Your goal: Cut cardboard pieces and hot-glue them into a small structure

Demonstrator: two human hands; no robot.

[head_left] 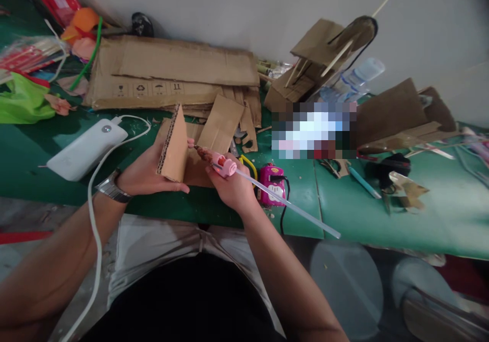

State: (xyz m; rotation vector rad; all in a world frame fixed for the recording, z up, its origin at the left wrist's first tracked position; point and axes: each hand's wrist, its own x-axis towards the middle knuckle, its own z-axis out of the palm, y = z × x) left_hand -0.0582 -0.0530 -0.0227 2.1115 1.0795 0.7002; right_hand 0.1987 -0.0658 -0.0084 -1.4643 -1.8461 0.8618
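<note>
My left hand (143, 166) grips a piece of corrugated cardboard (175, 151) that stands upright on edge, fluted side toward me. In my right hand (235, 184) is a pink glue gun (225, 165), its nozzle close to the right face of the cardboard; I cannot tell whether it touches. A long clear glue stick (290, 205) sticks out of the back of the gun. Below the hands lies a flat cardboard sheet (196, 171) on the green table. A cardboard strip (221, 123) rests just beyond.
A white power bank (86, 148) with a white cable (92, 204) lies left, the cable crossing my left forearm. A pink plug-in box (272, 184) sits right of my right hand. Stacked cardboard (179, 67), a cardboard model (317, 51) and a bottle (355, 79) stand at the back.
</note>
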